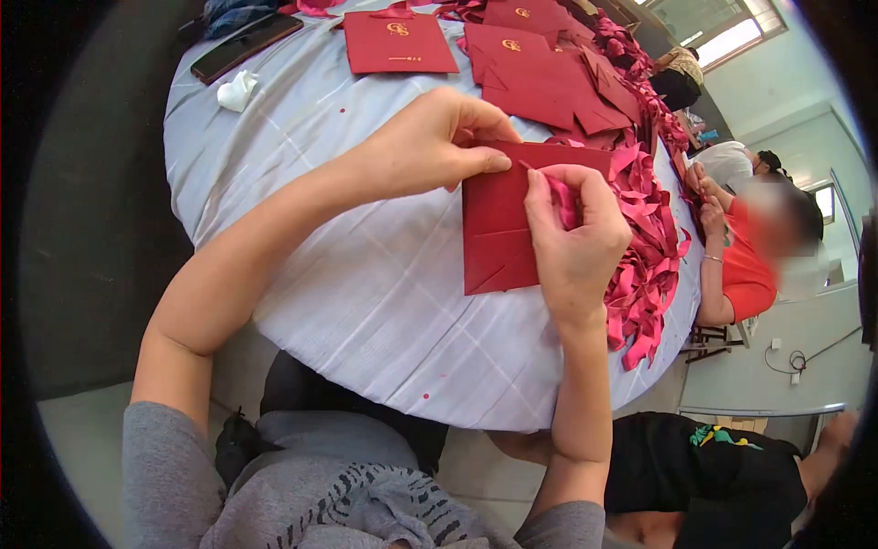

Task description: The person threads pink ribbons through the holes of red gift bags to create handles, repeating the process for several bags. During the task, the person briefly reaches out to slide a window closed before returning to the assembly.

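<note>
I have my left hand pinching the top edge of the red envelope, which rests on the tabletop. My right hand, over the envelope's right edge, grips a pink strip between thumb and fingers. Just right of the envelope sits a heap of pink strips; beyond it lie more red envelopes. I judge many are done, and this one is mid-peel

A round desk under a pale checked cloth carries a dark phone, a crumpled white tissue, red folders at its far side, a red envelope mid-desk and a heap of red strips along its right edge.
</note>
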Available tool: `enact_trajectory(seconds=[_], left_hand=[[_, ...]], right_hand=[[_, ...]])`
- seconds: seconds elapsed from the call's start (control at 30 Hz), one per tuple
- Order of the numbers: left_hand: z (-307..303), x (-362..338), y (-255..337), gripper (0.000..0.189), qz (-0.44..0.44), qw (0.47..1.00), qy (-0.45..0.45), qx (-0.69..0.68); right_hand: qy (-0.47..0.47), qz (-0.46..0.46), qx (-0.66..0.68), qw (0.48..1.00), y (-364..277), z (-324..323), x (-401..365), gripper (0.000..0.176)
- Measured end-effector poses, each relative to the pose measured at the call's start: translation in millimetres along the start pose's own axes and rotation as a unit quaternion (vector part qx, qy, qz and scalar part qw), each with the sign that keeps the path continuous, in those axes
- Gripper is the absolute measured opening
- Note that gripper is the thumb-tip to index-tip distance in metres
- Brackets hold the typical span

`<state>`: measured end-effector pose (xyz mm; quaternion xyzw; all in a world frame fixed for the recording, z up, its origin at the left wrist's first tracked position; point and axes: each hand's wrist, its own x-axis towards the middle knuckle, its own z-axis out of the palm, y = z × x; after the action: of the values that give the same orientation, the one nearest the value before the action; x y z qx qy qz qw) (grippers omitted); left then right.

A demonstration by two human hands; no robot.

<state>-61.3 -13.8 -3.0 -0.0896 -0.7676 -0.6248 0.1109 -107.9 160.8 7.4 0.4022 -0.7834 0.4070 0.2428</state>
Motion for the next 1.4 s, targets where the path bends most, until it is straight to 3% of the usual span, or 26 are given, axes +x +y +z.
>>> enact_trajectory(seconds=[0.13, 0.2, 0.43, 0.5, 0.63, 0.73, 0.77, 0.8, 0.83, 0.87, 1.0, 1.07, 1.2, 1.4], left_hand=[[5.8, -5.9, 8.1, 0.018, 0.06, 0.997, 0.03, 0.031], [11.6, -6.2, 1.0, 0.018, 0.141, 0.987, 0.061, 0.058], [33.5, -19.4, 23.8, 0.019, 0.218, 0.953, 0.117, 0.175], [34.0, -19.7, 24.2, 0.02, 0.214, 0.952, 0.125, 0.179], [21.3, -18.8, 27.4, 0.023, 0.208, 0.949, 0.108, 0.21], [9.1, -19.6, 38.4, 0.023, 0.233, 0.938, 0.096, 0.237], [5.2, -18.8, 39.9, 0.022, 0.249, 0.927, 0.091, 0.266], [0.7, -16.8, 38.5, 0.023, 0.291, 0.895, 0.079, 0.328], [1.4, -17.3, 38.5, 0.023, 0.289, 0.896, 0.078, 0.329], [3.6, -17.2, 38.9, 0.025, 0.309, 0.896, 0.06, 0.313], [13.4, -18.5, 38.1, 0.03, 0.334, 0.893, 0.064, 0.295], [13.4, -18.9, 37.3, 0.031, 0.321, 0.901, 0.072, 0.283], [15.4, -19.2, 34.2, 0.03, 0.359, 0.879, 0.079, 0.302], [15.3, -18.1, 30.3, 0.024, 0.374, 0.874, 0.081, 0.299]], right_hand=[[0.006, -0.012, -0.021, 1.0, -7.9, -3.8, -0.5, 0.015], [0.01, -0.01, -0.029, 0.999, -12.0, -6.2, -1.7, 0.015], [0.03, -0.064, -0.152, 0.986, -31.2, -9.1, -8.6, 0.016], [0.023, -0.038, -0.1, 0.994, -28.3, -8.9, -7.7, 0.014], [-0.087, 0.126, 0.137, 0.979, -18.4, -22.8, 2.9, 0.01], [-0.074, 0.042, 0.209, 0.974, -16.9, -29.0, 6.6, 0.01], [-0.054, 0.002, 0.157, 0.986, -22.1, -34.9, 11.0, 0.01], [0.004, -0.106, 0.036, 0.994, -20.2, -39.2, 16.0, 0.01], [0.026, -0.069, 0.017, 0.997, -27.0, -41.9, 15.7, 0.009], [0.017, -0.09, -0.002, 0.996, -20.0, -43.0, 17.3, 0.008], [-0.056, -0.06, -0.012, 0.997, -12.3, -46.7, 29.4, 0.01], [-0.217, -0.026, -0.003, 0.976, -18.5, -58.9, 43.5, 0.013], [-0.442, 0.005, 0.064, 0.895, -21.4, -65.0, 82.6, 0.021], [-0.473, 0.083, 0.099, 0.871, -10.7, -56.1, 89.1, 0.021]])
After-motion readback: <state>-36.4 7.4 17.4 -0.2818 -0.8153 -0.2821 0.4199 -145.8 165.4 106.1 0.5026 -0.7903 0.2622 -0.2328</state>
